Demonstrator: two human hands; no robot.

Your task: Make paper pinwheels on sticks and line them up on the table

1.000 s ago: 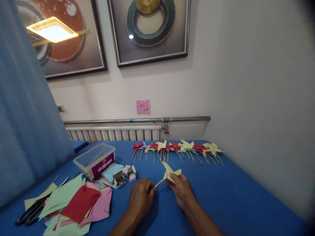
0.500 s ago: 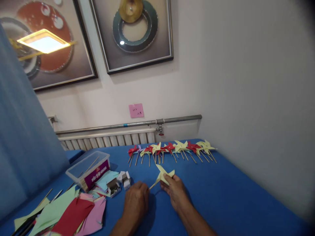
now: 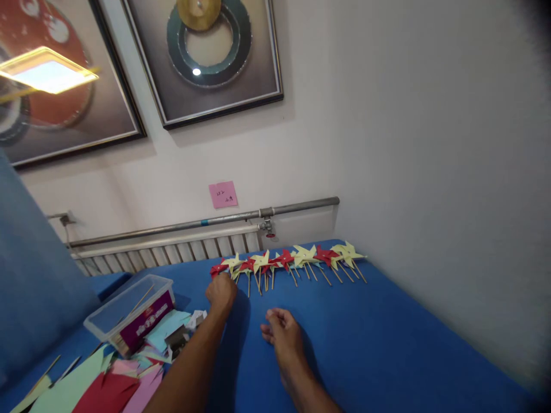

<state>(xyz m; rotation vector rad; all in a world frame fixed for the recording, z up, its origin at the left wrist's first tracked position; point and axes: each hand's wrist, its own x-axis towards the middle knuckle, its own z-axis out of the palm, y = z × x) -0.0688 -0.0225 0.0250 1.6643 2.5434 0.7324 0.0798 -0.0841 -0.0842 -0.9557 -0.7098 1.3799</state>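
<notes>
Right hand loosely curled

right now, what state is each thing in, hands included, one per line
red and pale yellow paper pinwheels: folded, lying in an overlapping row
person's left hand: fingers curled at the row's left end, grip hidden
person's right hand: fingers loosely bent, holding nothing
clear plastic box with purple label: open, lidless
small dark-lined cardboard box: open
red paper sheet: lying flat
pink paper note: stuck to white wall

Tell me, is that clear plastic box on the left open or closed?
Open. No lid shows across the rim of the clear plastic box, and a thin stick leans inside it.
</notes>
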